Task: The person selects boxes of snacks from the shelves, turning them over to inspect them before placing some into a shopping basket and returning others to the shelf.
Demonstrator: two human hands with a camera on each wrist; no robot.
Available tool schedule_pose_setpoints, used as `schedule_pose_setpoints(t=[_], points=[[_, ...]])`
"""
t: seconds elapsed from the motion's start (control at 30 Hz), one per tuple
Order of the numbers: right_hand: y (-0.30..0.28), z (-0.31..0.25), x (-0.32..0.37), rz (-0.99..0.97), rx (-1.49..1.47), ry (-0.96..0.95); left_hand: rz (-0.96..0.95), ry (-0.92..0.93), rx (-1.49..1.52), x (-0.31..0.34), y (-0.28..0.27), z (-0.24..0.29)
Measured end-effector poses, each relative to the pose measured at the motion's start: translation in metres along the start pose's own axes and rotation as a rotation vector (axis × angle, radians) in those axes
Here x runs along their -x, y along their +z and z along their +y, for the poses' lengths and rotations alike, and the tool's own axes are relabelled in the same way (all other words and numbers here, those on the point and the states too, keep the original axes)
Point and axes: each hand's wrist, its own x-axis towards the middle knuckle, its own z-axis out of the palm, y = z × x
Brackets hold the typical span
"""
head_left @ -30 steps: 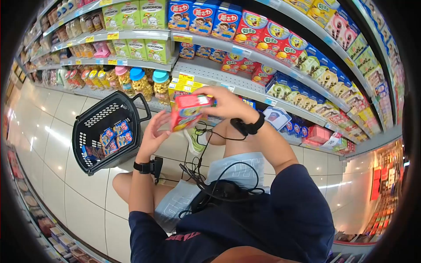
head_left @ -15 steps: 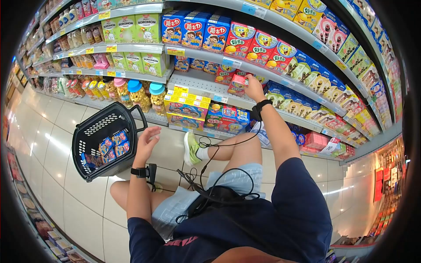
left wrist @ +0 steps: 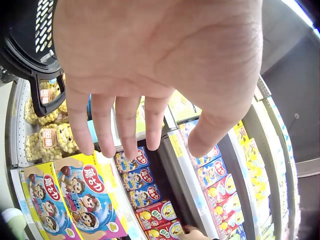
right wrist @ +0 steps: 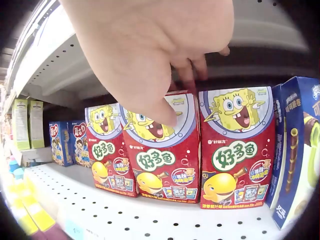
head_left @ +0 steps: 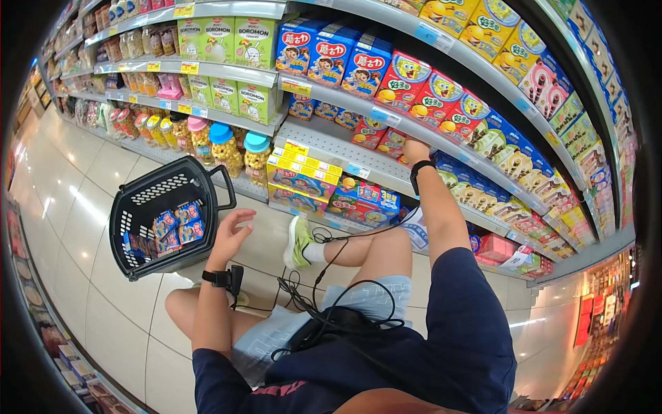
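Nearest in, low centre of the head view, a black cable [head_left: 296, 290] loops off the lap toward the right wrist: a quick pull back could snag it! Left of centre, the left hand [head_left: 232, 238], fingers loosely straight and holding nothing, floats near the basket [head_left: 162, 181]; one careless swing could bump its handle. Deeper in, right of centre, the right hand [right wrist: 155, 45] pinches the middle red box [right wrist: 160, 172] on the perforated shelf [right wrist: 115, 210], thumb across the face, fingers behind the top edge: that high hold could slip, or drag the right-hand neighbour [right wrist: 237, 155] along!

Now the lettering: 蘑古力 on the yellow-topped packs [left wrist: 85, 195], lower left in the left wrist view; small 好丽友 and big 好多鱼 on the red box; 蘑古力 again on blue boxes [head_left: 327, 58], top centre of the head view; farther left, BOROMON on green boxes [head_left: 252, 41]; price tags too small to read
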Motion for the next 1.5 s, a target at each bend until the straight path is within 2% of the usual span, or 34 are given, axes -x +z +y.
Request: schedule_pose_setpoints(t=[0.07,0.17,0.27,0.37,0.5,0.6,0.67,0.8,0.83,0.93,1.0,1.07,1.1,1.17,1.27,1.3,1.5], points=[[-0.002,-0.003,-0.004,-0.044,-0.018,0.068,-0.016,-0.027,0.001,-0.004,0.003,0.006],[-0.001,-0.004,-0.001,0.022,-0.003,0.024,-0.03,-0.025,0.014,-0.008,0.004,0.003],[0.016,0.003,-0.007,-0.006,0.0,0.014,-0.03,-0.033,0.015,-0.011,0.004,-0.002],[0.004,-0.005,-0.003,-0.064,0.047,0.004,-0.033,-0.039,-0.002,-0.017,0.004,0.0],[-0.014,-0.026,-0.005,-0.13,-0.008,-0.007,-0.022,-0.062,0.035,-0.017,0.003,-0.009],[-0.005,-0.041,-0.013,-0.068,-0.097,-0.039,-0.039,-0.056,-0.006,-0.018,0.002,-0.012],[-0.01,-0.057,-0.018,-0.045,-0.073,-0.176,-0.033,-0.045,-0.032,-0.02,0.001,-0.01],[-0.016,-0.087,-0.026,-0.08,-0.141,-0.157,-0.036,-0.047,-0.048,-0.02,0.001,-0.001],[-0.01,-0.088,-0.022,-0.064,-0.186,-0.099,-0.029,-0.034,-0.067,-0.019,0.001,0.0],[-0.011,-0.07,-0.012,-0.008,0.001,0.017,-0.026,-0.011,-0.102,-0.019,-0.002,0.007],[-0.018,-0.04,-0.002,0.016,0.03,-0.03,-0.011,-0.008,-0.112,-0.016,-0.004,0.007],[-0.029,-0.013,0.006,-0.174,0.007,0.159,-0.022,-0.008,-0.11,-0.017,-0.004,0.006],[-0.029,-0.004,0.012,-0.181,0.018,0.147,-0.04,-0.02,-0.121,-0.017,-0.004,0.009],[-0.018,0.011,0.023,-0.052,0.147,0.215,-0.038,-0.025,-0.114,-0.019,-0.002,0.002],[0.008,0.032,0.03,0.036,0.095,0.204,-0.032,-0.029,-0.111,-0.022,0.003,-0.002],[0.009,0.035,0.03,-0.026,0.108,0.175,-0.033,-0.027,-0.109,-0.023,0.005,0.0],[0.023,0.046,0.022,0.046,0.1,0.107,-0.015,-0.01,-0.11,-0.017,0.008,0.007]])
